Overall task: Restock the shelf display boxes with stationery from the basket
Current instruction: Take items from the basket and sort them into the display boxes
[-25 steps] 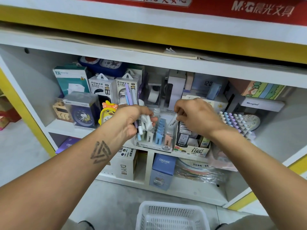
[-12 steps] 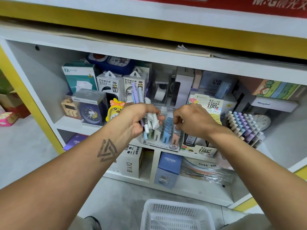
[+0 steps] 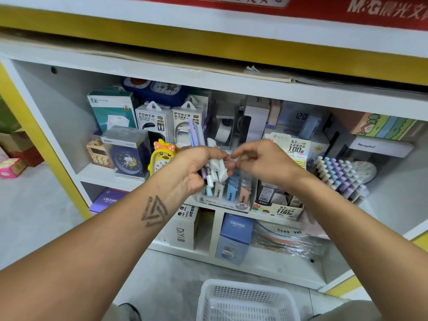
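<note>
a: nearest the camera — white plastic basket (image 3: 249, 302) on the floor, bottom centre; only its rim and perforated walls show.

b: hands?

a: both raised in front of the middle shelf (image 3: 111, 176). left hand (image 3: 193, 169) is curled tight round a bundle of pens (image 3: 209, 166), pastel purple, blue and white, ends sticking out above and below the fist. right hand (image 3: 261, 163) is just beside it, thumb and forefinger brought together at the top of the bundle; they look to be pinching one white pen, though the contact point is small and partly hidden.

b: display boxes?

a: directly under and behind the hands. clear display box (image 3: 228, 195) marked 2b, with rows of white, blue and peach packets. touching its right side, a cardboard lead box (image 3: 281, 206) printed 0.7 and 100.

b: further right?

a: tilted rack of pastel-capped pens (image 3: 339, 176).

b: behind?

a: yellow duck clock (image 3: 162, 156) left of the left hand, a boxed blue alarm clock (image 3: 129, 151), two power bank boxes (image 3: 170, 123) at the back — above all, a red shop sign (image 3: 347, 8).
</note>
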Action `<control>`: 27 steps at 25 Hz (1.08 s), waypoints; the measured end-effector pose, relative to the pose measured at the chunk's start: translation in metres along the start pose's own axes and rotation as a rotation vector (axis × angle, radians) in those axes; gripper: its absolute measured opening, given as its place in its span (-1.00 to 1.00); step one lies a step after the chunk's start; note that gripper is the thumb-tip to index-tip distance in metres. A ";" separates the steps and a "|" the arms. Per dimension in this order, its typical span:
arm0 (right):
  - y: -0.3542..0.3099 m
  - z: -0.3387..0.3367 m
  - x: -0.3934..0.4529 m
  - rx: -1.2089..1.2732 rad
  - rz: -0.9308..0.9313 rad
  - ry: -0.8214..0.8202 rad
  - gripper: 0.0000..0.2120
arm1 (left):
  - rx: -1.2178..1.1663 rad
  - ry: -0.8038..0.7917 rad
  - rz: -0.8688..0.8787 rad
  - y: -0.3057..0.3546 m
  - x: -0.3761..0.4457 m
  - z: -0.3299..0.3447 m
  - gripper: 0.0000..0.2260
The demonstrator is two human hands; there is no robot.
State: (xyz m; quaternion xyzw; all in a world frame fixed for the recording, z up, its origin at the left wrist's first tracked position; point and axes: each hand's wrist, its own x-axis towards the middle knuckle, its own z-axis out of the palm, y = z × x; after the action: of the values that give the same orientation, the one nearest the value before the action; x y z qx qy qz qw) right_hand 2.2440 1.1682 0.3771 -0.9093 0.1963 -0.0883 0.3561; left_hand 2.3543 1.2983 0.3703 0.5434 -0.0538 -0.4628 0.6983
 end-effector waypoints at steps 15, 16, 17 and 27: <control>0.000 -0.017 -0.012 0.593 0.257 0.033 -0.92 | -0.168 -0.027 0.027 -0.006 0.012 0.013 -0.92; 0.001 -0.019 -0.012 0.617 0.265 0.034 -0.91 | -0.156 -0.030 0.022 -0.005 0.012 0.011 -0.95; 0.002 -0.020 -0.013 0.633 0.271 0.038 -0.92 | -0.143 -0.029 0.019 -0.004 0.012 0.009 -0.95; 0.014 -0.034 -0.005 0.472 0.105 0.178 -0.91 | -0.095 0.028 -0.014 -0.001 0.013 -0.002 -0.92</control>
State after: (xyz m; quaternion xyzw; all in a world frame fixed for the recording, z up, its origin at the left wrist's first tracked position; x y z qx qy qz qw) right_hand 2.2253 1.1403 0.3919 -0.7783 0.2477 -0.1929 0.5437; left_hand 2.3618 1.2907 0.3630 0.5165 -0.0185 -0.4619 0.7208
